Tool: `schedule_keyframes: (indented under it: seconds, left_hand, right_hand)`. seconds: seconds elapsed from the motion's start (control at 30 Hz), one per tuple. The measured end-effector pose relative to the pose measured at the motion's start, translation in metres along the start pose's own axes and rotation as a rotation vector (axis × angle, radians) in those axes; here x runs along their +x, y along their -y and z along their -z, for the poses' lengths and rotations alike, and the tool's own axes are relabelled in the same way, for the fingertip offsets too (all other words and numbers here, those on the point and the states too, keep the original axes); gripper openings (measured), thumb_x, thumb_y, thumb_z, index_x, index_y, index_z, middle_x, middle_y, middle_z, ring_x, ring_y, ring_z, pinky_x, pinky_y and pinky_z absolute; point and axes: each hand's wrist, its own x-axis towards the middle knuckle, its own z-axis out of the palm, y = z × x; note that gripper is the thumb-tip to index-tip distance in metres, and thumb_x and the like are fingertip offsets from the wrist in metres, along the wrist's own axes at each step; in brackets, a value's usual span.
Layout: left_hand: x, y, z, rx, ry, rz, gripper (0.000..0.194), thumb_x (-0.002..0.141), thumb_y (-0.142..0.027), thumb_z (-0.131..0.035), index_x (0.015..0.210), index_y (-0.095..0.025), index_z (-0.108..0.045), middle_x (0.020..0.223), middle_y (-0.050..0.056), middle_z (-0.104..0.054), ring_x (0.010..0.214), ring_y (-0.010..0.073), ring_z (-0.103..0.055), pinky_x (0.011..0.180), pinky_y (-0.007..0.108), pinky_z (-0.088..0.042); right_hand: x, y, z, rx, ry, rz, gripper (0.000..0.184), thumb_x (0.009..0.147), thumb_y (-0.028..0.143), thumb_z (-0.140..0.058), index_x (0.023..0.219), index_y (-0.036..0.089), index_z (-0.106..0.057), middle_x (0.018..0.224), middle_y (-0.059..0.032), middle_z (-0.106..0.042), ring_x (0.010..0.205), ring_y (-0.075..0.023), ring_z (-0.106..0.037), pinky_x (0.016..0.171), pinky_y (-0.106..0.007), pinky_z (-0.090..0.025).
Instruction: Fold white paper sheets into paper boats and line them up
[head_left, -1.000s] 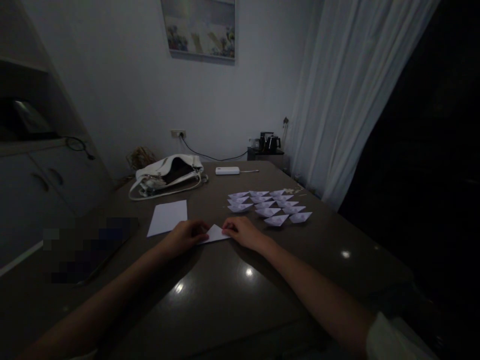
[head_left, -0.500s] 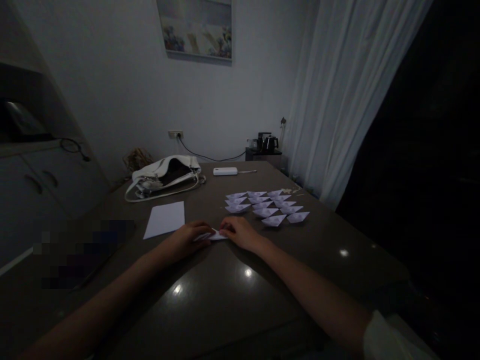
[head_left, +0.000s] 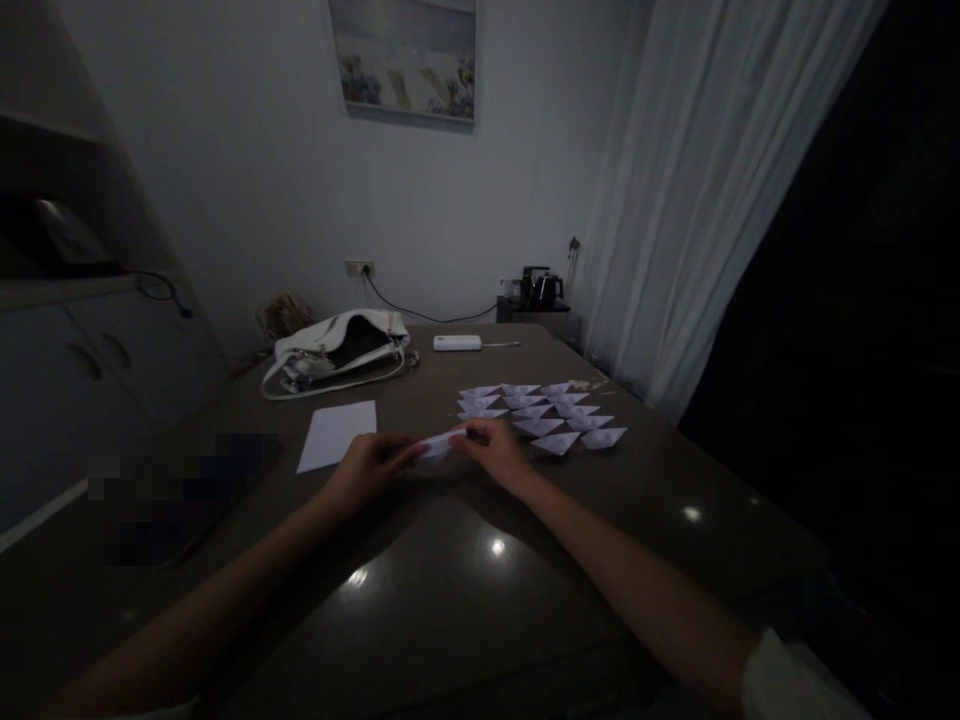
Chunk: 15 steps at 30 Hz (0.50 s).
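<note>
My left hand (head_left: 367, 468) and my right hand (head_left: 491, 450) together pinch a small folded white paper piece (head_left: 439, 444), held just above the dark table (head_left: 465, 570). The left fingers grip its left end, the right fingers its right end. Just beyond my right hand lie several small folded paper boats (head_left: 540, 410) in rows. A flat white paper sheet (head_left: 337, 434) lies left of my left hand.
A white handbag (head_left: 337, 350) rests at the table's far left, and a white power bank (head_left: 456, 343) with a cable lies at the far edge. A kettle (head_left: 538, 287) stands on a small stand by the curtain (head_left: 697, 200). Cabinets stand on the left.
The folded paper lay flat on the table under both hands; now both hands have lifted it and moved slightly away from me, toward the boats.
</note>
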Motion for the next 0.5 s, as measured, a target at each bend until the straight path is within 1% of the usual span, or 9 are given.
schedule_keyframes:
  seconds: [0.07, 0.13, 0.23, 0.3, 0.37, 0.43, 0.5]
  left_hand:
    - [0.0, -0.003, -0.001, -0.061, 0.04, 0.03, 0.051, 0.081, -0.056, -0.051, 0.097, -0.012, -0.07, 0.071, 0.003, -0.067, 0.065, 0.0186, -0.058, 0.055, 0.024, -0.042]
    - [-0.001, -0.008, -0.002, -0.141, 0.09, 0.041, 0.051, 0.079, -0.056, -0.053, 0.099, -0.011, -0.068, 0.074, 0.003, -0.067, 0.064, 0.0176, -0.057, 0.055, 0.024, -0.043]
    - [-0.004, -0.014, -0.005, -0.263, 0.177, 0.048, 0.05, 0.08, -0.055, -0.053, 0.104, -0.012, -0.064, 0.076, 0.003, -0.065, 0.06, 0.0147, -0.056, 0.053, 0.024, -0.044]
    - [-0.006, -0.015, -0.007, -0.298, 0.221, 0.051, 0.047, 0.083, -0.055, -0.049, 0.098, -0.013, -0.063, 0.072, 0.001, -0.063, 0.055, 0.0126, -0.053, 0.05, 0.023, -0.043]
    - [-0.007, -0.015, -0.009, -0.299, 0.25, 0.048, 0.047, 0.085, -0.056, -0.045, 0.087, -0.013, -0.063, 0.069, 0.002, -0.063, 0.05, 0.011, -0.051, 0.048, 0.022, -0.042]
    - [-0.007, -0.015, -0.009, -0.285, 0.27, 0.044, 0.048, 0.086, -0.056, -0.041, 0.081, -0.012, -0.061, 0.069, 0.003, -0.064, 0.047, 0.0096, -0.048, 0.045, 0.021, -0.04]
    - [-0.007, -0.014, -0.009, -0.266, 0.27, 0.043, 0.048, 0.087, -0.056, -0.04, 0.079, -0.013, -0.059, 0.068, 0.003, -0.065, 0.043, 0.0088, -0.046, 0.042, 0.02, -0.038]
  right_hand:
    - [0.002, -0.004, 0.001, 0.008, -0.024, -0.02, 0.019, 0.077, 0.032, -0.064, 0.078, 0.013, -0.067, 0.071, -0.0025, -0.065, 0.066, -0.0143, -0.058, 0.063, -0.025, -0.044]
    - [0.003, -0.006, 0.001, 0.005, -0.027, -0.038, 0.023, 0.077, 0.036, -0.064, 0.075, 0.013, -0.066, 0.066, -0.0011, -0.062, 0.062, -0.0132, -0.055, 0.059, -0.023, -0.043]
    - [0.002, -0.004, 0.0, 0.051, 0.015, -0.036, 0.026, 0.077, 0.04, -0.064, 0.073, 0.013, -0.065, 0.067, -0.0011, -0.062, 0.063, -0.0131, -0.055, 0.06, -0.023, -0.043]
    - [0.001, -0.002, -0.001, 0.091, 0.062, -0.026, 0.028, 0.076, 0.041, -0.064, 0.075, 0.013, -0.066, 0.069, -0.0016, -0.063, 0.065, -0.0137, -0.057, 0.062, -0.024, -0.044]
    - [-0.001, 0.0, -0.003, 0.112, 0.086, -0.023, 0.028, 0.075, 0.041, -0.065, 0.074, 0.013, -0.066, 0.069, -0.0015, -0.063, 0.065, -0.0134, -0.056, 0.062, -0.024, -0.043]
    - [-0.002, 0.002, -0.004, 0.113, 0.086, -0.023, 0.027, 0.076, 0.04, -0.065, 0.073, 0.013, -0.065, 0.067, -0.0009, -0.062, 0.062, -0.0126, -0.055, 0.061, -0.023, -0.043]
    - [-0.003, 0.003, -0.004, 0.1, 0.079, -0.022, 0.025, 0.076, 0.038, -0.064, 0.072, 0.013, -0.065, 0.066, -0.0006, -0.061, 0.061, -0.0118, -0.054, 0.059, -0.023, -0.042]
